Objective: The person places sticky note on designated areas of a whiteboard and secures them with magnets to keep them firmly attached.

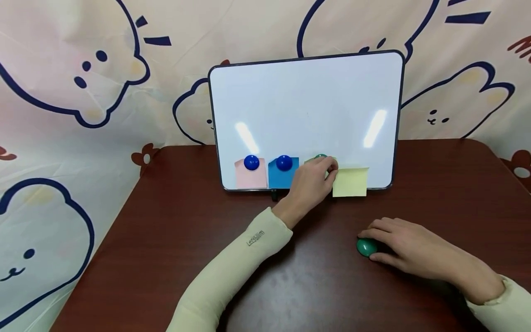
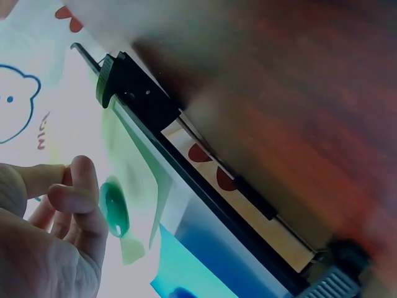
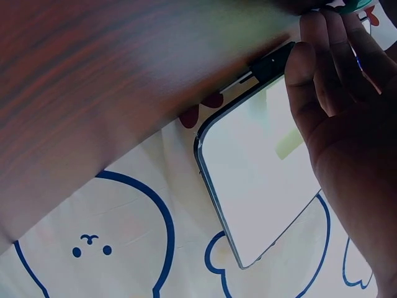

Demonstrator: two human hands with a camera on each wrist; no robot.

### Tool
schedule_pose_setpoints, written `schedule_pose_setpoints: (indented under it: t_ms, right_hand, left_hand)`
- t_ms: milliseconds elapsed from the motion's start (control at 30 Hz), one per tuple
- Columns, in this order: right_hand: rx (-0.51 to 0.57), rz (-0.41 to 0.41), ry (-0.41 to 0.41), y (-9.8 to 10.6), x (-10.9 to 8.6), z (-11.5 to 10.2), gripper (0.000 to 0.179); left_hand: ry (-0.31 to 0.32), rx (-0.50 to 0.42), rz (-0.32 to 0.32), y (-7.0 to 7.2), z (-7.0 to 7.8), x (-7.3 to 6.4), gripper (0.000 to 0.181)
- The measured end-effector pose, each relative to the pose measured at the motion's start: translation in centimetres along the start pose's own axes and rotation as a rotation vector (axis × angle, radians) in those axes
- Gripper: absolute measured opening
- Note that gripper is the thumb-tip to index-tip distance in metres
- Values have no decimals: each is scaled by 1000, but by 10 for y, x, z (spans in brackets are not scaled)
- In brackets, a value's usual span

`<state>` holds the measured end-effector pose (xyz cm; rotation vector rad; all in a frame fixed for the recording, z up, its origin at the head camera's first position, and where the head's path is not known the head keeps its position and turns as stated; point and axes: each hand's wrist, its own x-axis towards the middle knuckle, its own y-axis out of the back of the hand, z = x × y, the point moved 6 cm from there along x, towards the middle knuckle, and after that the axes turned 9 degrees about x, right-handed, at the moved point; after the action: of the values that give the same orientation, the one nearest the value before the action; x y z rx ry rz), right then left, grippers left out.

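Note:
A whiteboard [image 1: 307,110] stands on the table. My left hand [image 1: 313,180] is at its lower edge, thumb and fingers pinching the upper left corner of a yellow sticky note [image 1: 350,183], which hangs over the board's bottom rim. Just behind that hand, a green round magnet [image 2: 114,209] sits on a green sticky note [image 2: 162,198], mostly hidden in the head view. My right hand [image 1: 408,249] rests on the table at the front right, thumb and fingers around another green magnet [image 1: 367,247].
Left of my left hand, blue magnets [image 1: 251,162] hold a pink note [image 1: 250,179] and a blue note [image 1: 278,180] on the board. The board has black feet [image 2: 133,90] under its lower edge. A patterned cloth [image 1: 124,106] hangs behind the brown table [image 1: 174,221].

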<state>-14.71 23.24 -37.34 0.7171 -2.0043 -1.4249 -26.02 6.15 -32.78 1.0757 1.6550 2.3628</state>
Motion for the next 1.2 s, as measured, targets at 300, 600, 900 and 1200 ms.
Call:
schedule_pose_setpoints:
  t_ms: [300, 600, 900, 1200]
  right_hand:
    - [-7, 8, 18, 1, 0, 0, 35]
    - [-7, -3, 2, 1, 1, 0, 34]
    - [6, -26, -24, 1, 1, 1, 34]
    - [10, -27, -22, 1, 1, 3, 34]
  left_hand:
    - [16, -5, -39, -8, 7, 7, 10]
    - [33, -2, 1, -10, 9, 15, 12]
    - [52, -2, 6, -14, 8, 23, 13]
    - [57, -1, 29, -16, 8, 26, 12]
